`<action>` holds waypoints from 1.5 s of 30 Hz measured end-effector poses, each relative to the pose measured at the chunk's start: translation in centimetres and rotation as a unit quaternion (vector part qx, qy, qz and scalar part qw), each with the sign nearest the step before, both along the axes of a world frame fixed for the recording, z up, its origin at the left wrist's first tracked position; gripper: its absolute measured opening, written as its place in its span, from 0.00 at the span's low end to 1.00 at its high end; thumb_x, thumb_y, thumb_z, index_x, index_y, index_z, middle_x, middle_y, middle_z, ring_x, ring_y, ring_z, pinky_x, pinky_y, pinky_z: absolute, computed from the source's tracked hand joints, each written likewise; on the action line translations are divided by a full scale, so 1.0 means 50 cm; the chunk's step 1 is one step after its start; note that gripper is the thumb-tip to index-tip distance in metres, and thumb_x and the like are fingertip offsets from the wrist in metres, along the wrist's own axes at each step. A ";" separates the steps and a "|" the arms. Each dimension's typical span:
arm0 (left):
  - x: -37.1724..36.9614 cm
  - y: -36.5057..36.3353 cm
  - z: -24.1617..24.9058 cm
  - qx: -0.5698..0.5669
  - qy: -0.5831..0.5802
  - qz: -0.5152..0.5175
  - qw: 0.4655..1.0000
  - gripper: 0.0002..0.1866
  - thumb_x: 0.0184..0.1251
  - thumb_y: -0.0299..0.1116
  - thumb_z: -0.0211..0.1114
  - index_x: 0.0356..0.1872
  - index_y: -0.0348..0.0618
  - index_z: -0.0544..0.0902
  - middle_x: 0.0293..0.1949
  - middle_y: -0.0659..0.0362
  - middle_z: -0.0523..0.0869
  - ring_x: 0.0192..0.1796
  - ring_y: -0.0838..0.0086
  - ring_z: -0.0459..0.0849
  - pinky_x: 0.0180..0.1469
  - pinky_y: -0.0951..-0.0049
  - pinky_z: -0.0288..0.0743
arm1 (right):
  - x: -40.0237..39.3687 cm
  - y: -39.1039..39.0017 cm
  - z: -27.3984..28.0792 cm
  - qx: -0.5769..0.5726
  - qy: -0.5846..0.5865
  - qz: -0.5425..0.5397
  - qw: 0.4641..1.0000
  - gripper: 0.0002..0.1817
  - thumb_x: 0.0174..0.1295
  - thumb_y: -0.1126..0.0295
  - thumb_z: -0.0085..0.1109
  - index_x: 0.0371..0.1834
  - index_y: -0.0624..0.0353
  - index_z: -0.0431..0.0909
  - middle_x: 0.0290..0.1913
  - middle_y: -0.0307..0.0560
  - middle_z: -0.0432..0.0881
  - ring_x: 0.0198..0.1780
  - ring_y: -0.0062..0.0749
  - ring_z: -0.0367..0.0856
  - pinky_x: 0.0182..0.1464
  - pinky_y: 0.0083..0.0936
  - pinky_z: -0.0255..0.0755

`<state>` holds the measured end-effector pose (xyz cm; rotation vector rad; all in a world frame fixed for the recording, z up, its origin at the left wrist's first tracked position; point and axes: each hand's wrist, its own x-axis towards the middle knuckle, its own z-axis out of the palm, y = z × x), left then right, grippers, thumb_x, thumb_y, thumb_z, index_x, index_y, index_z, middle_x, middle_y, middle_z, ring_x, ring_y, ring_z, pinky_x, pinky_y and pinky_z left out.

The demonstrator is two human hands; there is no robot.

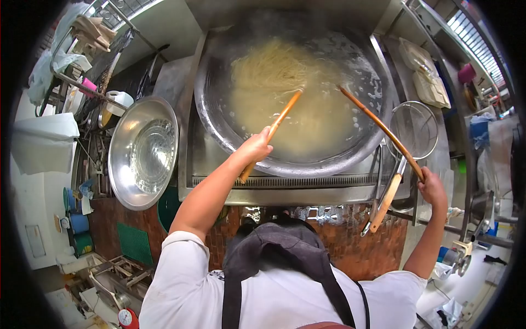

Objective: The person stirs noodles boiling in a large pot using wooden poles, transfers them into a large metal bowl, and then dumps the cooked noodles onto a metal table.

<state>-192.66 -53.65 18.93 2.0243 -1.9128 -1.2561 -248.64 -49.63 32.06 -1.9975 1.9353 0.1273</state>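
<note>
My left hand (255,147) is closed around a wooden stick (286,112) that slants over the near rim of a very large wok (298,169). The tip of that stick meets the cloudy yellowish liquid beside a mass of pale noodles (271,67). Out to the right, my right hand (433,187) grips a second, longer-looking wooden stick (378,122) near its end. Its far tip is at the liquid's surface, apart from the first stick's tip. Foam patches float along the wok's right side.
A large steel basin (143,153) stands left of the stove. A wire strainer (413,129) and a wooden-handled tool (386,203) lie at the right, under my right stick. Plastic containers (430,82) sit on the right-hand side. Below is a wet brick-coloured floor (350,236) with a green mat (134,243).
</note>
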 end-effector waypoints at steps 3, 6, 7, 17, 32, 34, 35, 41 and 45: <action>0.001 0.017 0.006 -0.052 0.032 -0.036 0.997 0.37 0.66 0.34 0.64 0.75 0.41 0.61 0.48 0.41 0.84 0.45 0.53 0.85 0.51 0.58 0.77 | 0.015 0.025 -0.003 -0.006 -0.001 -0.003 1.000 0.14 0.53 0.80 0.58 0.43 0.63 0.68 0.34 0.68 0.77 0.42 0.70 0.74 0.42 0.51 0.68; 0.020 0.045 0.022 -0.043 0.083 -0.043 0.995 0.37 0.66 0.35 0.66 0.75 0.43 0.61 0.44 0.46 0.84 0.37 0.60 0.84 0.42 0.61 0.78 | 0.040 0.042 0.003 -0.016 -0.002 -0.010 1.000 0.14 0.54 0.80 0.59 0.43 0.63 0.68 0.35 0.68 0.78 0.42 0.70 0.75 0.42 0.52 0.67; 0.038 0.068 0.052 -0.005 0.098 -0.029 0.995 0.37 0.66 0.35 0.66 0.75 0.43 0.61 0.42 0.48 0.83 0.34 0.63 0.83 0.38 0.63 0.78 | 0.050 0.045 0.002 -0.016 -0.003 -0.015 1.000 0.14 0.54 0.79 0.59 0.43 0.63 0.68 0.35 0.68 0.78 0.42 0.70 0.75 0.43 0.52 0.67; 0.366 0.495 0.150 0.170 0.135 0.093 0.972 0.37 0.68 0.33 0.68 0.75 0.48 0.62 0.23 0.61 0.76 0.18 0.75 0.75 0.19 0.70 0.70 | 0.244 -0.036 -0.152 -0.007 -0.029 0.020 0.999 0.12 0.59 0.74 0.60 0.45 0.60 0.71 0.41 0.66 0.81 0.47 0.64 0.80 0.46 0.50 0.72; 0.372 0.707 0.165 0.061 0.337 0.302 0.889 0.27 0.70 0.32 0.65 0.65 0.43 0.64 0.28 0.63 0.75 0.15 0.81 0.69 0.16 0.78 0.67 | 0.601 -0.062 -0.242 0.022 -0.017 0.202 0.979 0.13 0.60 0.70 0.60 0.47 0.61 0.73 0.40 0.63 0.83 0.47 0.62 0.82 0.49 0.51 0.75; 0.369 0.682 0.149 0.066 0.337 0.326 0.881 0.25 0.72 0.33 0.64 0.65 0.43 0.65 0.27 0.63 0.74 0.15 0.81 0.69 0.15 0.77 0.66 | 0.602 -0.055 -0.217 0.015 -0.024 0.222 0.975 0.12 0.59 0.70 0.60 0.44 0.61 0.74 0.37 0.63 0.84 0.45 0.61 0.82 0.48 0.51 0.75; 0.368 0.671 0.144 0.078 0.360 0.333 0.868 0.25 0.73 0.34 0.64 0.65 0.44 0.65 0.26 0.63 0.74 0.15 0.81 0.69 0.15 0.77 0.66 | 0.595 -0.051 -0.195 0.013 -0.020 0.230 0.973 0.12 0.59 0.70 0.60 0.44 0.61 0.74 0.37 0.62 0.84 0.45 0.60 0.82 0.48 0.51 0.75; 0.306 0.615 0.100 0.040 0.360 0.359 0.860 0.20 0.76 0.37 0.62 0.62 0.45 0.66 0.22 0.64 0.71 0.13 0.81 0.67 0.15 0.77 0.63 | 0.462 -0.077 0.023 0.031 0.027 0.234 0.971 0.12 0.58 0.73 0.61 0.44 0.58 0.75 0.39 0.57 0.82 0.45 0.57 0.81 0.48 0.47 0.75; 0.249 0.574 0.140 0.090 0.342 0.386 0.852 0.19 0.76 0.37 0.62 0.60 0.46 0.66 0.21 0.65 0.70 0.13 0.82 0.66 0.15 0.77 0.63 | 0.335 -0.107 0.146 0.003 0.088 0.179 0.980 0.13 0.55 0.75 0.61 0.45 0.58 0.75 0.38 0.59 0.81 0.46 0.58 0.80 0.48 0.47 0.73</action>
